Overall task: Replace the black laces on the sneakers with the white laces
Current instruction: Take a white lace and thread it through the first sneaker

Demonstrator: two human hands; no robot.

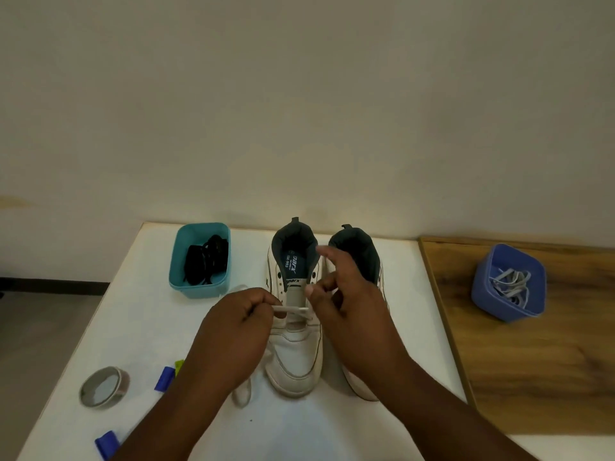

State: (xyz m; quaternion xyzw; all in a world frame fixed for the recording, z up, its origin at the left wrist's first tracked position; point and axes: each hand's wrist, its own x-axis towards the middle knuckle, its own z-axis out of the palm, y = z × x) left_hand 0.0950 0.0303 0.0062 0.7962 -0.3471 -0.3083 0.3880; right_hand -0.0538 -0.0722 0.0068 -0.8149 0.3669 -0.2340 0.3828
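A plain pale wall stands behind a white table (139, 327), and a wooden surface (532, 361) adjoins its right edge. Two white sneakers stand side by side near the table's far edge, toes toward the person. The left sneaker (296, 354) is in full view; the right sneaker (357, 251) is largely hidden behind the right hand.

The left hand (233, 331) is curled, thumb and fingers pinching a white lace (293, 310) that runs across the lower eyelets of the left sneaker; a loop of the same lace lies on the table by the toe. The right hand (346, 294) hovers over the tongue, index finger stretched toward the heel, the other fingers bent, thumb and a bent finger close at the lace's right side; whether they grip it cannot be told.

A teal bin (199, 289) near the far left corner of the table holds the black laces (206, 261). A blue bin (509, 307) on the wooden surface holds more white laces (511, 286). Near the table's left edge lies a roll of tape (104, 387), with small blue pieces (164, 379) beside it and at the near edge.
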